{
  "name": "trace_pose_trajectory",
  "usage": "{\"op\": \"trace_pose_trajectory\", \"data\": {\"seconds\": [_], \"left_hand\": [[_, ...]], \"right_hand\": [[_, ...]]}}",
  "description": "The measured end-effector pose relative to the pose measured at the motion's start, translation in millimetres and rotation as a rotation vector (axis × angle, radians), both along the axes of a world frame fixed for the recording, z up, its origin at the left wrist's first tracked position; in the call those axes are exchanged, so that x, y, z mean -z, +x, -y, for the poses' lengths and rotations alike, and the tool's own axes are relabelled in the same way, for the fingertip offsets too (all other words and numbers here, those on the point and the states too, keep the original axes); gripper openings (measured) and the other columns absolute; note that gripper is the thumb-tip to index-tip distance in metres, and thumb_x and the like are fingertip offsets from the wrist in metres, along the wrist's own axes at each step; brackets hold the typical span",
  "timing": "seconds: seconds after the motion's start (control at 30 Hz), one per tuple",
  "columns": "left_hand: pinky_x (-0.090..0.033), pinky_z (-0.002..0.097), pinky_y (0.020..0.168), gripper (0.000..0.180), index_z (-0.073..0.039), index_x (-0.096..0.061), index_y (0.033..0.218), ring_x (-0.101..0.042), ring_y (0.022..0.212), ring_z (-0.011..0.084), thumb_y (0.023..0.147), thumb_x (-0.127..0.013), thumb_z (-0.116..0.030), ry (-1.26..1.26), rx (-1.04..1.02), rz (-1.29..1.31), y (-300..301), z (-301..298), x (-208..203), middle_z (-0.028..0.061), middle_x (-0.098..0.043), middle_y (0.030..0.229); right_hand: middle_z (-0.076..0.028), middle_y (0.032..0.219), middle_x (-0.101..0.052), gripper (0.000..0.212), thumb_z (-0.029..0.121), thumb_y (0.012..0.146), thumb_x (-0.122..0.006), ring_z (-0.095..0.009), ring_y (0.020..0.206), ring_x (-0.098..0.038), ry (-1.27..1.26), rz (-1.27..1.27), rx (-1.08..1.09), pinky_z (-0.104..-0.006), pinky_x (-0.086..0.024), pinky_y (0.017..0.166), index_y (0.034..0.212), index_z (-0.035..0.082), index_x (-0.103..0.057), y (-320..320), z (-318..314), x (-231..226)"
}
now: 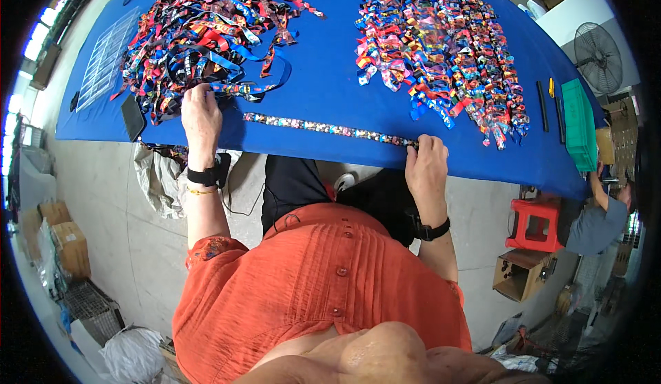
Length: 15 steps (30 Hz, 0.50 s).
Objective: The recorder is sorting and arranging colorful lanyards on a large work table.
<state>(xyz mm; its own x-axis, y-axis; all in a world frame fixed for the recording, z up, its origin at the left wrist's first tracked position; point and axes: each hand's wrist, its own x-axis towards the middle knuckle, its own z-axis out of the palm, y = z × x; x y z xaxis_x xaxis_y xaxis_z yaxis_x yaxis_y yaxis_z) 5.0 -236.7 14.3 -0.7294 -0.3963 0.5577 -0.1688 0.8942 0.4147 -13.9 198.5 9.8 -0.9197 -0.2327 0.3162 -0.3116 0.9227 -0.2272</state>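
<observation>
Right of the right hand point(428, 164), I saw one green bin point(580, 126), contents indistinct. That hand pinched one patterned strap point(323, 128) lying leftward on the desk point(320, 60); the left hand point(201, 117) touched one strap pile point(206, 40), its grip I couldn't tell.

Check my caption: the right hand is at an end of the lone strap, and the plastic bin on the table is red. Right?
No, the bin is green, as the head view shows. The right hand is at an end of the lone strap.
</observation>
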Motion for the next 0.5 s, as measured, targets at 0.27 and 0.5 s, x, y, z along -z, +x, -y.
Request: {"op": "trace_pose_trajectory", "data": {"seconds": [0.27, 0.5], "left_hand": [[-0.051, 0.0427, 0.086, 0.014, -0.001, -0.065, 0.101, -0.062, 0.099, 0.0381, 0.088, -0.063, -0.007, 0.007, 0.248, 0.032, -4, -54, 9, 0.0187, -0.064, 0.112], [-0.055, 0.0415, 0.080, 0.032, 0.003, -0.064, 0.111, -0.066, 0.095, 0.0374, 0.091, -0.064, -0.021, 0.021, 0.297, 0.305, -21, -93, 15, 0.0187, -0.062, 0.121]], "right_hand": [[-0.022, 0.103, -0.053, 0.023, 0.007, 0.087, -0.066, -0.042, 0.096, -0.053, -0.036, -0.014, -0.009, -0.0496, -0.046, 0.083, 0.103, -0.001, -0.051, 0, 4, -2], [-0.022, 0.102, -0.053, 0.020, 0.008, 0.087, -0.066, -0.042, 0.096, -0.054, -0.047, -0.012, -0.019, -0.0509, -0.042, 0.087, 0.101, 0.000, -0.053, 1, 4, -4]]}}
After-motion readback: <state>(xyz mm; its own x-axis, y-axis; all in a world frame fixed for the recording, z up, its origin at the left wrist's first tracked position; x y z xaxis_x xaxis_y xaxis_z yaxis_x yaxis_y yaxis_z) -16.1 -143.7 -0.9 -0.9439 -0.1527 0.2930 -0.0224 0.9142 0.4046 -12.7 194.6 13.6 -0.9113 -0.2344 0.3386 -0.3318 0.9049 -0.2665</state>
